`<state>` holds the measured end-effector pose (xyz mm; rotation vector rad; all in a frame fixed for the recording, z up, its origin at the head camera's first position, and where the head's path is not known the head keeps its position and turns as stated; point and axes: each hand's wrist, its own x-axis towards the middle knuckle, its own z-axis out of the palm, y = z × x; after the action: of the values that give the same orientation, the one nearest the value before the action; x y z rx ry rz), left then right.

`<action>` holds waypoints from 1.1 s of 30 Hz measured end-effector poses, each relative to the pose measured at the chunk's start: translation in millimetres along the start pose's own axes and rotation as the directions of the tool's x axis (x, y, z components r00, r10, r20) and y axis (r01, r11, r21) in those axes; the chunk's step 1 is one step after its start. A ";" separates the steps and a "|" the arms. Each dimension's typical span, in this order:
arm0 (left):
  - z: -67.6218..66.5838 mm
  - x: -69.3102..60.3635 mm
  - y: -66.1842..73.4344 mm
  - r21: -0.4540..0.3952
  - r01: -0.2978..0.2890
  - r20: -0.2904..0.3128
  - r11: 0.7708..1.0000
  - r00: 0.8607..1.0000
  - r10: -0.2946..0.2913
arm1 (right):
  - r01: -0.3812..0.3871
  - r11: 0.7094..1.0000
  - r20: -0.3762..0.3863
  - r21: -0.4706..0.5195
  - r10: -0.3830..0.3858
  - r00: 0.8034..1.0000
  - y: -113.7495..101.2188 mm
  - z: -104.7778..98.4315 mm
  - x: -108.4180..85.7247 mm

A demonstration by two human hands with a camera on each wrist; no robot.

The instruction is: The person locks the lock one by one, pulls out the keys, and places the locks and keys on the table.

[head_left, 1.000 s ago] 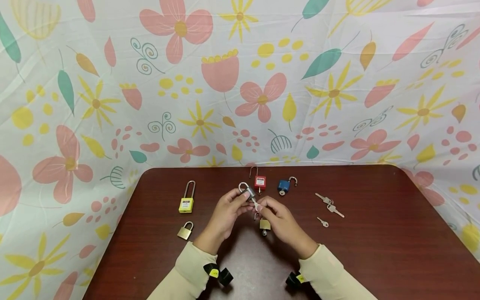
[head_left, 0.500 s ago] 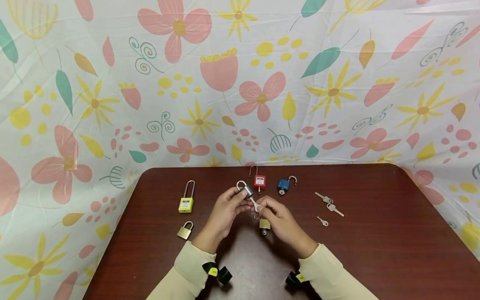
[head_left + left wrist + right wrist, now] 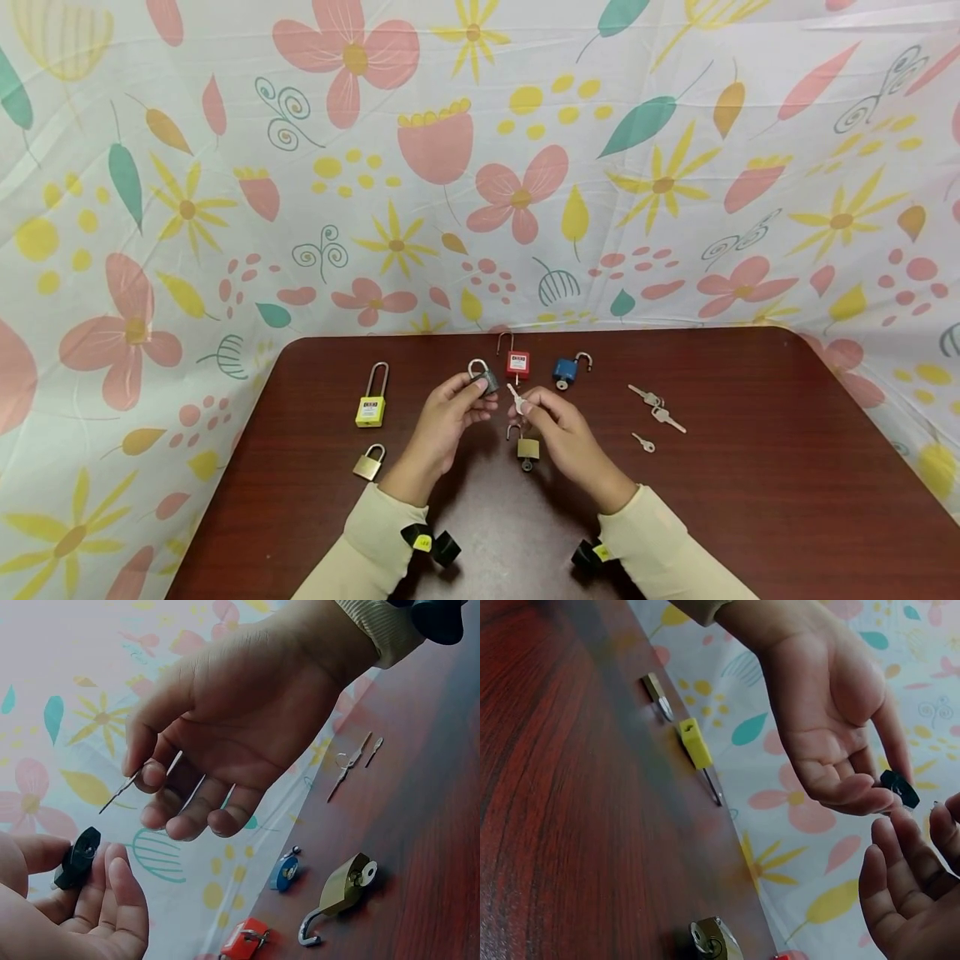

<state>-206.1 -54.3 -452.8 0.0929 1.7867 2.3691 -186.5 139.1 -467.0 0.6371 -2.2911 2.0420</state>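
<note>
My left hand pinches a dark padlock between thumb and fingers, its shackle pointing up. In the left wrist view the dark padlock shows its keyhole end. A small silver key is pinched by my right hand, its blade pointing up and toward the lock, apart from it. The left wrist view shows a gap between the key and the padlock. Just below the hands lies a brass padlock with its shackle open and a key in its base.
Behind the hands lie a red padlock and a blue padlock, both with open shackles. At left are a yellow padlock and a closed brass padlock. Several loose keys lie at right on the dark table.
The key has come away from the dark padlock's base. My left hand has shifted slightly left with the lock, and the key has tilted more upright in my right hand.
</note>
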 end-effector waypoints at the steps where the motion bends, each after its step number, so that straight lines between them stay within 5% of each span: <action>1: -0.1 0.1 0.2 0.003 0.000 -0.001 1.000 1.000 0.000 | -0.008 1.000 -0.010 0.005 0.008 1.000 -0.3 -0.4 0.3; 19: -16.2 2.0 21.4 0.011 -0.024 -0.107 1.000 0.994 0.025 | 0.048 0.998 -0.160 -0.029 -0.052 0.986 -4.5 -24.8 9.0; 33: -69.0 -2.8 42.7 0.127 -0.008 -0.189 0.992 0.981 0.032 | -0.016 0.998 -0.215 -0.057 0.003 0.977 -2.1 -61.6 -4.9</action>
<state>-218.2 -131.6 -431.0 -0.1052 2.0291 2.3475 -197.4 199.2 -457.0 0.3816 -2.2243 1.9319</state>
